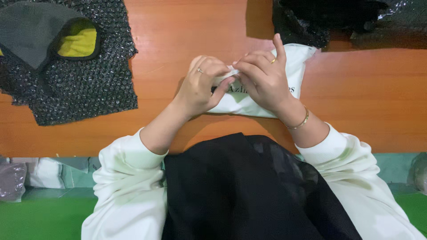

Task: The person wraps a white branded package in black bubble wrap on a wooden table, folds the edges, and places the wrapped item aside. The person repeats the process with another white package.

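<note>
Bubble wrap: a dark sheet lies flat at the far left of the orange tabletop.
Cap: a grey cap with yellow lining rests on that sheet.
My left hand: fingers pinched shut on the near edge of the white pouch.
White pouch: lying on the tabletop at centre, under both my hands.
My right hand: fingers pinching the same edge, index raised, touching my left.
Black cloth: draped at my lap.
</note>
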